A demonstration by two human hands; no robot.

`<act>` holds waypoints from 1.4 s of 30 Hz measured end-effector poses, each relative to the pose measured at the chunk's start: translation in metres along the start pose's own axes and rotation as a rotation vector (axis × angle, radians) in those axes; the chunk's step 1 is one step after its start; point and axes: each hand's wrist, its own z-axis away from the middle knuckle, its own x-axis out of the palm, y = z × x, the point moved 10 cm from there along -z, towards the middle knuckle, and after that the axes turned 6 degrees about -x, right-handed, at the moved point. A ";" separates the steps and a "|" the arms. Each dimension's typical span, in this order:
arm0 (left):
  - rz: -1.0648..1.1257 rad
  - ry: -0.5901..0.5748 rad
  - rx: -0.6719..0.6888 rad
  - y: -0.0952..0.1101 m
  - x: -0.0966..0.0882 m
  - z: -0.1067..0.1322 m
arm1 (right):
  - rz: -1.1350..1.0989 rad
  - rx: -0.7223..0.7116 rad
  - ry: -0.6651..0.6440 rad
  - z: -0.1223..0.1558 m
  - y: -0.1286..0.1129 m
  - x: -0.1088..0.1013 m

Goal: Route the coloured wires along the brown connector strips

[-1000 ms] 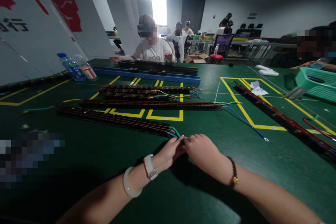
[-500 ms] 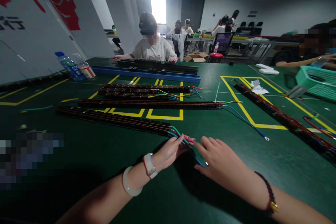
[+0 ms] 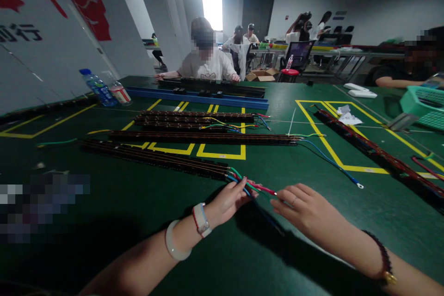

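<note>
My left hand (image 3: 231,198) is closed around a bundle of insulated wires coming from the right end of a long black strip (image 3: 180,159). In that bundle are a red wire (image 3: 265,189), a green wire (image 3: 237,173) and a blue wire (image 3: 231,178). The red one points right, its tip touching or very close to the fingers of my right hand (image 3: 301,206). Those fingers are bent together around a wire end, mostly hidden by the hand. The blue wire hangs below, its far end dark and blurred over the green table (image 3: 145,222).
Beyond lie another black strip (image 3: 204,137) and a group of shorter strips (image 3: 166,118). A blue rail (image 3: 239,101) sits before a person seated opposite. Two bottles (image 3: 100,88) stand left. At right are a strip with red wires (image 3: 367,141) and a green basket (image 3: 421,106).
My right hand has moved right, away from my left hand, and the red wire now shows stretched out between them. The blue wire end has dropped lower. My left hand keeps its grip.
</note>
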 end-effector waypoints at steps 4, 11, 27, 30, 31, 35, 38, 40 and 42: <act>0.046 0.035 0.034 0.004 -0.002 0.001 | -0.229 0.164 -0.014 -0.003 0.036 -0.001; 0.170 0.025 0.036 0.007 -0.001 0.002 | -0.513 0.362 -0.045 -0.016 0.065 0.002; 0.082 0.100 -0.047 0.005 -0.001 0.006 | -0.173 0.485 -0.282 0.008 0.157 0.092; 0.066 0.095 -0.049 0.004 -0.002 0.005 | -0.057 0.491 -0.274 -0.002 0.159 0.107; 0.067 0.093 -0.045 0.004 -0.002 0.005 | -0.027 0.498 -0.272 -0.006 0.160 0.111; 0.059 0.105 -0.037 0.005 -0.001 0.006 | 0.009 0.549 -0.236 -0.013 0.160 0.123; 0.061 0.121 -0.029 0.007 -0.002 0.007 | -0.006 0.523 -0.182 -0.010 0.156 0.119; 0.066 0.126 -0.031 0.007 -0.002 0.007 | -0.002 0.478 -0.164 -0.002 0.147 0.112; 0.066 0.120 -0.039 0.007 -0.002 0.006 | 0.006 0.433 -0.129 0.006 0.133 0.098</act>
